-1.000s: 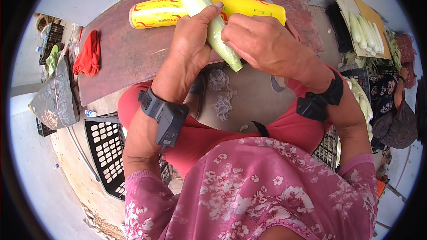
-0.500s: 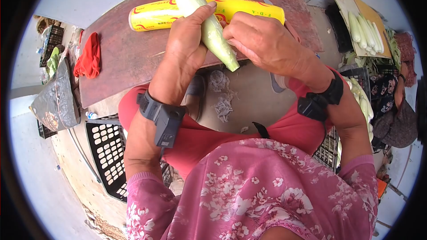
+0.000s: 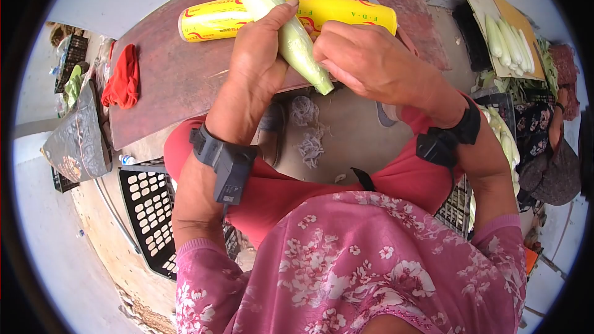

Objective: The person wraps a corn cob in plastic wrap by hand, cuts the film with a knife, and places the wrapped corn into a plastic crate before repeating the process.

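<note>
A person's left hand [image 3: 258, 49] clasped a glossy, pale squash [image 3: 298, 46], thumb over its top, holding it aslant above the near edge of a table [image 3: 179, 77]. The squash's thick end overlapped a yellow roll [image 3: 213, 20] from the camera's view. The right hand [image 3: 374, 62], fingers curled, was at the squash's side; whether it pinched anything could not be told. A red cloth [image 3: 124, 77] lay at the table's left.

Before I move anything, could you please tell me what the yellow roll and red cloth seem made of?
Yellow roll: probably glossy plastic film or coated paper outside, given its sheen and print. Red cloth: seemingly soft, matte fabric, given its loose folds; fibre unclear.
</note>
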The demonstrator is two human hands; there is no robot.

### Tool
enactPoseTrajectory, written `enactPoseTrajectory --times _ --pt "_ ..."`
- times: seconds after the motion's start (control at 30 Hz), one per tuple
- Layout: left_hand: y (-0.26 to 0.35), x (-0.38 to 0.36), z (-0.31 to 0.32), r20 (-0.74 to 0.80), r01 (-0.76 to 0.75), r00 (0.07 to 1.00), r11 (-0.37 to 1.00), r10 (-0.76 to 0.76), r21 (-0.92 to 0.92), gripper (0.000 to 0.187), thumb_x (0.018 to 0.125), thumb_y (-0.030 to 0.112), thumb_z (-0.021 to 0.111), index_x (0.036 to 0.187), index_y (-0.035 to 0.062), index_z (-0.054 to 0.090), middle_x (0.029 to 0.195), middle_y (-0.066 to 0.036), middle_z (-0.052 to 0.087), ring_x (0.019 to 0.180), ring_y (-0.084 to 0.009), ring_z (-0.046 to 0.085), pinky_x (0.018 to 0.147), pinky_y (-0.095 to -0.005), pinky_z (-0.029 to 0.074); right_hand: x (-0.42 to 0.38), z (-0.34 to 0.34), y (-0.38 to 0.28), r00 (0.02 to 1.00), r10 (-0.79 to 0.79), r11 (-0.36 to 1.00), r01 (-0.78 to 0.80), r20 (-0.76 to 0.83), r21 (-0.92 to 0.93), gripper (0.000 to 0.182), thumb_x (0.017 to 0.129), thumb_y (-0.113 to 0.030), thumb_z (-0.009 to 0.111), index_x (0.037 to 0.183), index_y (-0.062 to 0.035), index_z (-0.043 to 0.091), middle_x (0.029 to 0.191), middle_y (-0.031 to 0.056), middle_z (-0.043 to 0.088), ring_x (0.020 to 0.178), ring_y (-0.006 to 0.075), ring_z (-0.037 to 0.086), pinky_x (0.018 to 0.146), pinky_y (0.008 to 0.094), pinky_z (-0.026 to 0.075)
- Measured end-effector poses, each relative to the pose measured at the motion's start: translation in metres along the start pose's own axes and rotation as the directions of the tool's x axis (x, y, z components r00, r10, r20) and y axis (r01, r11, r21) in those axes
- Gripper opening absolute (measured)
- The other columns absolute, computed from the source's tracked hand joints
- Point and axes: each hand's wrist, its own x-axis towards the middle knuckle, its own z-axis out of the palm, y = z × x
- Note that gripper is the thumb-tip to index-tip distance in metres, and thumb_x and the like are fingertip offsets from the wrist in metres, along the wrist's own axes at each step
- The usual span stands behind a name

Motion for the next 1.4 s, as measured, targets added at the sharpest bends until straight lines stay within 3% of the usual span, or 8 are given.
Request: enactPoseTrajectory --times 0.13,0.3,0.6,0.9,1.1,1.3,1.4 --pt "0.005 0.001 -0.003 0.025 0.011 1.0 0.999 -0.01 -0.03 0.04 0.088 0.013 0.063 0.12 -0.0018 0.044 0.099 -0.014 0.056 0.09 -0.027 0.059 0.083 -0.0416 0.051 -0.001 -0.004 -0.001 0.997 0.066 0.987 -0.059 -0.041 0.15 0.01 0.082 -0.009 0.058 0.09 -0.0038 0.055 0.086 0.0123 0.057 0.08 0.0317 0.06 0.069 0.0402 0.048" --pt "0.007 0.002 -0.002 -0.006 0.044 0.999 0.997 -0.044 -0.066 0.029 0.089 0.011 0.061 0.112 -0.0036 0.05 0.096 -0.013 0.056 0.086 -0.0252 0.059 0.078 -0.0411 0.053 -0.001 -0.018 -0.006 0.978 0.195 0.947 -0.209 0.078 0.245 0.011 0.081 -0.01 0.06 0.09 -0.0037 0.058 0.086 0.0121 0.059 0.083 0.0326 0.059 0.074 0.0416 0.047" --pt "0.007 -0.001 0.001 0.012 0.048 0.999 0.996 -0.048 -0.07 0.028 0.09 0.011 0.059 0.111 -0.0027 0.048 0.094 -0.014 0.056 0.081 -0.0259 0.059 0.074 -0.0413 0.054 -0.002 -0.014 -0.011 0.996 0.092 0.994 -0.091 -0.012 0.06 0.01 0.08 -0.008 0.061 0.087 -0.0034 0.055 0.084 0.0115 0.058 0.078 0.0317 0.06 0.067 0.0401 0.049" --pt "0.01 -0.002 0.003 0.032 0.07 0.997 0.994 -0.068 -0.089 0.03 0.09 0.012 0.059 0.112 -0.0021 0.044 0.09 -0.016 0.055 0.076 -0.0274 0.059 0.069 -0.0414 0.054 -0.003 -0.016 -0.01 0.997 0.078 0.996 -0.078 -0.006 0.036 0.009 0.079 -0.007 0.058 0.085 -0.0025 0.054 0.081 0.0119 0.057 0.076 0.032 0.06 0.066 0.0405 0.048" --pt "0.012 0.001 0.0 0.038 0.081 0.996 0.991 -0.078 -0.105 0.034 0.089 0.013 0.06 0.114 -0.0028 0.041 0.091 -0.017 0.055 0.078 -0.0285 0.06 0.07 -0.0421 0.054 -0.006 -0.022 -0.011 0.989 0.134 0.971 -0.144 0.066 0.188 0.007 0.08 -0.008 0.056 0.084 -0.0034 0.054 0.079 0.0133 0.057 0.075 0.0336 0.059 0.066 0.0423 0.047" --pt "0.012 0.003 -0.002 0.042 0.098 0.995 0.989 -0.093 -0.11 0.038 0.089 0.014 0.061 0.116 -0.0033 0.039 0.092 -0.018 0.054 0.079 -0.0291 0.06 0.07 -0.0421 0.055 -0.006 -0.022 -0.009 0.988 0.148 0.952 -0.152 0.035 0.266 0.006 0.08 -0.007 0.057 0.083 -0.0027 0.054 0.077 0.0138 0.059 0.072 0.0338 0.059 0.065 0.0423 0.046" --pt "0.011 0.003 -0.002 0.046 0.092 0.995 0.99 -0.088 -0.104 0.039 0.089 0.014 0.061 0.116 -0.0035 0.039 0.092 -0.018 0.054 0.079 -0.0293 0.06 0.07 -0.0419 0.055 -0.005 -0.029 -0.013 0.967 0.233 0.891 -0.255 0.104 0.376 0.006 0.078 -0.005 0.057 0.082 -0.0022 0.054 0.076 0.0134 0.06 0.071 0.0328 0.06 0.063 0.0401 0.046"
